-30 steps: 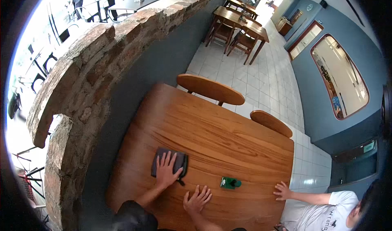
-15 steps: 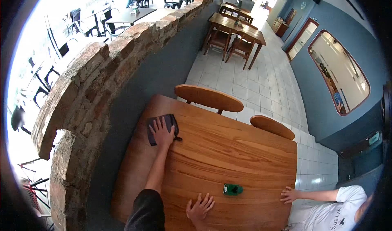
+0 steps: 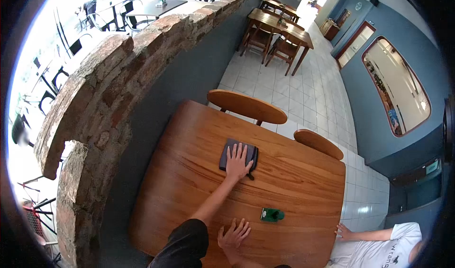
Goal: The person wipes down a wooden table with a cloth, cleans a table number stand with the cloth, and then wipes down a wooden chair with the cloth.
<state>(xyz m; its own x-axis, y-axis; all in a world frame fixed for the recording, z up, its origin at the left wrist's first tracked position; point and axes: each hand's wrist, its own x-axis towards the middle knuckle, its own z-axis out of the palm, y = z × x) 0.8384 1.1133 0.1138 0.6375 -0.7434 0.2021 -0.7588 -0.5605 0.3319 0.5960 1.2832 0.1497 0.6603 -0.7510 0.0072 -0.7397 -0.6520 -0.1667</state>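
Observation:
My left hand (image 3: 237, 163) lies flat with spread fingers on a dark grey, folded cloth-like piece (image 3: 228, 146) on the wooden table (image 3: 284, 173). This piece is roughly rectangular, with a darker right side and a short black tail. My thumb points right, across its edge; the part under my palm is hidden. Nearer to me, my right hand (image 3: 232, 236) rests on the tabletop, fingers apart and nothing in them. Just right of that hand is a small green object (image 3: 271, 214) with a white mark and a dark part; its kind is unclear.
Two chair backs (image 3: 246, 106) stand along the far table edge. A rough brick-topped wall (image 3: 109, 93) runs along the left. At the right, a person in a white shirt (image 3: 398, 244) has a hand (image 3: 343, 231) at the table edge. Farther off are more wooden tables (image 3: 279, 24) with chairs.
My left hand has slid the dark grey piece rightward, from near the table's far left corner towards the middle. My right hand stays put. The other person's hand has shifted slightly towards the table edge.

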